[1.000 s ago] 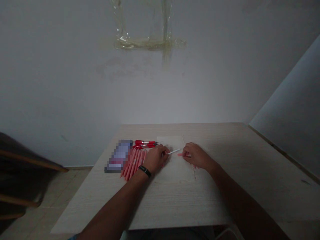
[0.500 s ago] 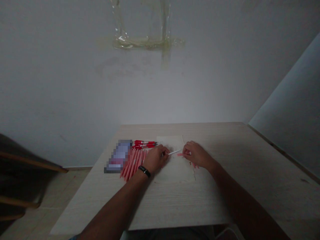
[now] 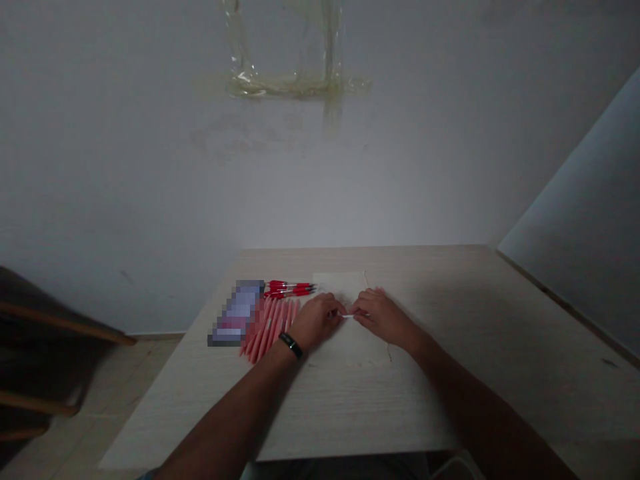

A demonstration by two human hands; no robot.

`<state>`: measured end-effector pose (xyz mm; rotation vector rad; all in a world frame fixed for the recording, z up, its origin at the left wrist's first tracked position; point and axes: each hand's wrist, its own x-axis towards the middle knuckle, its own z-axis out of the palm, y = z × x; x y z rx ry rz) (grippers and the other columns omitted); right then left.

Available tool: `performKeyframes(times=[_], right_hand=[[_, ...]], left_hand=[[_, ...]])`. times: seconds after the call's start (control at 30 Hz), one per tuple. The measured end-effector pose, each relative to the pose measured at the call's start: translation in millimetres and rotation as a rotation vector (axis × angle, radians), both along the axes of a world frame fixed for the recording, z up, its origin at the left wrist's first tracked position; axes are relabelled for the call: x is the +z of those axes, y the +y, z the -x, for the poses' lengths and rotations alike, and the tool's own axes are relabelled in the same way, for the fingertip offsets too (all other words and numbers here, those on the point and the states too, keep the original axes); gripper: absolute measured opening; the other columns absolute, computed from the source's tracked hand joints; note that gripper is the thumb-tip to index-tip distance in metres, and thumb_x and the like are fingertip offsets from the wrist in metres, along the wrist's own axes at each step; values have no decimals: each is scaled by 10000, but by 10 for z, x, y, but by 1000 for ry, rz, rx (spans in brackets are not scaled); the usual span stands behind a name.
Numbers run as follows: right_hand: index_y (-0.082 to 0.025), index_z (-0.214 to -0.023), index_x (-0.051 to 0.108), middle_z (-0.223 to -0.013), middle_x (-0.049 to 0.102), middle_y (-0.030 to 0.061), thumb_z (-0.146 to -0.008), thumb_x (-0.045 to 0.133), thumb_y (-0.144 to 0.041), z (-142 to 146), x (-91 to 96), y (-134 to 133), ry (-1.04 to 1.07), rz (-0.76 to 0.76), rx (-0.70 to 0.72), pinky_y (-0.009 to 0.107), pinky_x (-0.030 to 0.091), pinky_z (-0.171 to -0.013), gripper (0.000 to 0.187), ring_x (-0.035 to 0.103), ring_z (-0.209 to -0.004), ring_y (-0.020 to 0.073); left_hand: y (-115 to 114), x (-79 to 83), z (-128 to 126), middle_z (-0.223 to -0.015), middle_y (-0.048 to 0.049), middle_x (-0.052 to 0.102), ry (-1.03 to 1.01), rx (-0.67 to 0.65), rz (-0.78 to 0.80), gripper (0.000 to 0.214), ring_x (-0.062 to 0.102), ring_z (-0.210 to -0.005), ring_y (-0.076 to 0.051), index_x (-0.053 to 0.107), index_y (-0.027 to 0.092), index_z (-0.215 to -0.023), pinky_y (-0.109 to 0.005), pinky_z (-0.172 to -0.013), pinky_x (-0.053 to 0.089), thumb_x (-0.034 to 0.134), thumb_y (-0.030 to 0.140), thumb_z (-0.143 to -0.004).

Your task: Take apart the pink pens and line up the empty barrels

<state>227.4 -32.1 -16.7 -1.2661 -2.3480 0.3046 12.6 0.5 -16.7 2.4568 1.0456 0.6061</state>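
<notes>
Left hand pinching a thin white stick near one end, fingers closed, knuckles up. Right hand just beside the other end, fingers curled in narrow, tips at the stick; grip on that side too small to tell for sure. Stick lying roughly level between both hands, hands nearly meeting, over a pale sheet on the worktop. Black wristband around left wrist. Just left of left hand, pink barrels fanned side by side, slanted, tips toward the person, close together and flat on the worktop. Beyond those, small bundle of red pens lying sideways, dark tips pointing right toward the sheet. Left of the pink barrels and right up against them, pixelated box, too blurred to identify. Thin dark mark near right edge of sheet, under right wrist side. Far edge of worktop near the wall, strips of clear tape stuck high on it. Dark chair with wooden rails at far left, over tiled floor.
</notes>
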Motion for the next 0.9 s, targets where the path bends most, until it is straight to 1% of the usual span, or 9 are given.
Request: performKeyframes(times=[0.17,0.27,0.43,0.5,0.53,0.6,0.67,0.8,0.9], right_hand=[[-221,-942,688,-946,656,31,-926,605,-213,-99,66,14,-78,27,18,366,342,-954,85,578,-963,182],[-185,-903,689,-901,646,51,-906,615,-188,-267,107,76,-99,7,-47,301,390,-816,74,571,-892,182],[-183,-886,691,-852,643,44,-902,585,-159,-375,122,98,-91,33,-47,277,397,-768,109,578,-820,168],[-186,-863,684,-853,649,37,-901,589,-183,-328,89,73,-80,63,-29,291,406,-814,102,587,-811,165],[-187,-860,680,-857,654,34,-896,597,-193,-299,64,61,-75,72,-16,314,400,-880,90,593,-824,166],[-195,-855,675,-872,670,18,-871,616,-177,-249,6,44,-56,98,8,392,315,-1041,64,605,-845,164],[-206,-861,676,-890,681,5,-847,621,-149,-223,-52,40,-36,132,14,456,201,-1124,81,613,-834,154],[-219,-852,674,-895,688,-6,-817,614,-120,-213,-127,47,-20,161,19,502,108,-1158,120,626,-829,152],[-219,-838,667,-875,690,-14,-806,619,-120,-207,-114,47,-25,155,14,532,71,-1161,115,633,-841,157]], left_hand=[[7,-29,5,-849,-39,656,-8,-1,12,184,589,-793,-156,723,200,-905,-233,-692,420,596,113,-805],[23,-53,24,-882,-46,680,-9,94,12,174,596,-769,-159,708,197,-965,-244,-673,414,596,170,-834],[51,-86,68,-874,-56,694,1,206,59,199,611,-750,-174,684,191,-1005,-257,-643,403,563,305,-897],[55,-93,78,-859,-56,694,12,234,75,216,615,-745,-177,676,191,-1011,-258,-637,400,567,340,-899],[55,-96,81,-853,-55,694,19,248,81,219,617,-743,-177,672,192,-1012,-258,-635,398,569,348,-898],[56,-100,85,-844,-52,696,36,267,91,211,621,-742,-175,664,193,-1006,-256,-633,394,573,348,-895],[60,-106,88,-839,-50,698,56,281,95,195,624,-747,-177,657,195,-991,-256,-632,389,580,340,-887],[67,-119,93,-864,-54,705,91,295,93,169,631,-763,-183,648,203,-980,-262,-635,384,590,318,-869],[65,-122,94,-865,-54,705,97,301,95,175,637,-773,-186,639,208,-998,-264,-635,386,570,320,-883]])
